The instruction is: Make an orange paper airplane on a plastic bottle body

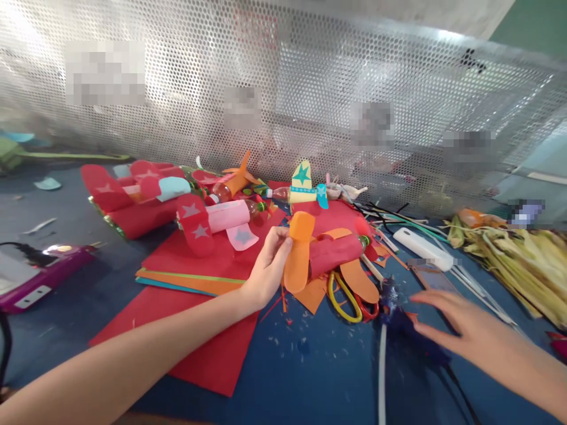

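Observation:
My left hand (268,265) is closed, pinching a rounded orange paper strip (297,260) between thumb and fingers. The strip stands at the left end of a red paper-wrapped bottle plane (334,255) with orange wings; whether it is joined to the plane I cannot tell. To the right, my right hand (452,316) is open, thumb and fingers apart, beside a dark blue glue gun (411,333). Yellow-handled scissors (343,301) and a red scissor handle (368,308) lie under the plane's front wing.
Red paper sheets (212,354) cover the middle left. Several finished-looking bottle planes stand behind, including a pink one (228,216). A purple power strip (48,277) lies left, dried husks (518,254) right. A perforated metal panel (310,88) rises at the back.

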`<state>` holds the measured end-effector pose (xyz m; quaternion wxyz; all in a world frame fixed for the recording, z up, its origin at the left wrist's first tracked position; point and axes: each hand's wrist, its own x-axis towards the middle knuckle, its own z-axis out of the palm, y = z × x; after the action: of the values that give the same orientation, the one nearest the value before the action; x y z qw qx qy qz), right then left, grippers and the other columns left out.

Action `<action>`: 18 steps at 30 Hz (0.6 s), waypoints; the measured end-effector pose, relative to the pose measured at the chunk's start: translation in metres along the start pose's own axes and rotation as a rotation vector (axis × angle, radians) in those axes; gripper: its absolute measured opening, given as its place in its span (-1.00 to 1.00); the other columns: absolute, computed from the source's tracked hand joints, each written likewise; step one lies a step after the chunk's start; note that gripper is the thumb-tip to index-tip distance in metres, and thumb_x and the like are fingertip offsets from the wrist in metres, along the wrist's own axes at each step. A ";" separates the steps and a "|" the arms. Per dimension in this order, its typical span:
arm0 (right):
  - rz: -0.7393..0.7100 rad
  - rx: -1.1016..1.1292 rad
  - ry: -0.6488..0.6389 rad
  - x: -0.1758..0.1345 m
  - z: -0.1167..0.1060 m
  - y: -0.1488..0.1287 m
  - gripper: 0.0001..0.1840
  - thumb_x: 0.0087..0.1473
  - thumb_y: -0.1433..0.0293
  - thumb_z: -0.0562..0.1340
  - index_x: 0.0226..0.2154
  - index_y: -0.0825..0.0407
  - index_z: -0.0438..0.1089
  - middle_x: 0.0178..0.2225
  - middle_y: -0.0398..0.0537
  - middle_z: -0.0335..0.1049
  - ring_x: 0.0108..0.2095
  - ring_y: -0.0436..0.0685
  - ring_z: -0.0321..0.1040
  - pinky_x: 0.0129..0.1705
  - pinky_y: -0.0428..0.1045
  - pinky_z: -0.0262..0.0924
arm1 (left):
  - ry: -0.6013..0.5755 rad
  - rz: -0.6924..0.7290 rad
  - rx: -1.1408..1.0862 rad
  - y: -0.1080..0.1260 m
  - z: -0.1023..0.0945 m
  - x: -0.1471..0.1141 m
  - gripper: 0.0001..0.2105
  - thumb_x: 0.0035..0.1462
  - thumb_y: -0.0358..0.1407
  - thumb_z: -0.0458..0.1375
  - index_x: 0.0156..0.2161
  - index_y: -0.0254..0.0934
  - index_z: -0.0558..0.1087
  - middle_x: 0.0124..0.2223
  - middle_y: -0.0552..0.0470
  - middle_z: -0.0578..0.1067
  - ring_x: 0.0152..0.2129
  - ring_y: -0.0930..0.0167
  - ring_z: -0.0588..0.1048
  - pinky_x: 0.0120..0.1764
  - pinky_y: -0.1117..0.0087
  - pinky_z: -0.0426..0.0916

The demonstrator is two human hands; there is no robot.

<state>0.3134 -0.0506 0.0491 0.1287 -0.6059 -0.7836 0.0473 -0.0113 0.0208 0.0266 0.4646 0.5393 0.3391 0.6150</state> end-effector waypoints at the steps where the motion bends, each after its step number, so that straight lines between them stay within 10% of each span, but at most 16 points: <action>1: 0.010 0.024 0.070 0.006 -0.008 -0.017 -0.59 -0.02 0.01 0.21 -0.23 -0.06 0.46 -0.17 0.06 0.49 -0.14 0.32 0.43 -0.09 0.19 0.30 | -0.011 0.041 0.018 0.002 0.001 -0.003 -0.90 0.20 -0.23 0.05 -0.29 -0.20 0.30 -0.32 0.09 0.30 -0.35 0.41 0.28 -0.17 0.43 0.22; 8: -0.313 0.271 0.323 0.046 -0.008 -0.137 -0.83 0.08 0.31 0.24 -0.22 -0.06 0.41 -0.25 -0.05 0.40 -0.23 0.11 0.40 -0.16 0.04 0.32 | -0.227 0.388 0.296 0.015 0.005 -0.028 -0.91 0.24 -0.37 -0.01 -0.25 -0.20 0.33 -0.25 -0.02 0.36 -0.20 0.34 0.34 -0.07 0.32 0.23; 13: -0.408 0.298 0.334 0.058 0.003 -0.133 -0.87 0.08 0.49 0.20 -0.34 -0.04 0.42 -0.30 -0.06 0.41 -0.27 0.10 0.41 -0.21 0.02 0.32 | -0.301 0.491 0.421 0.014 0.001 -0.029 -0.85 0.22 -0.40 0.00 -0.11 -0.19 0.30 -0.17 -0.05 0.39 -0.15 0.34 0.36 -0.06 0.27 0.27; 18: -0.383 0.325 0.246 0.071 -0.008 -0.106 -0.91 0.10 0.43 0.19 -0.34 -0.06 0.40 -0.30 -0.07 0.47 -0.25 0.12 0.42 -0.14 0.04 0.31 | -0.243 0.293 0.417 -0.001 -0.009 -0.010 -0.65 0.10 -0.47 -0.07 0.01 -0.21 0.23 0.02 -0.10 0.35 0.03 0.28 0.31 0.11 0.15 0.18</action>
<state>0.1999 -0.0107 0.0911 0.3252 -0.4191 -0.8445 0.0732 -0.0202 0.0125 0.0203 0.2869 0.7362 0.3184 0.5237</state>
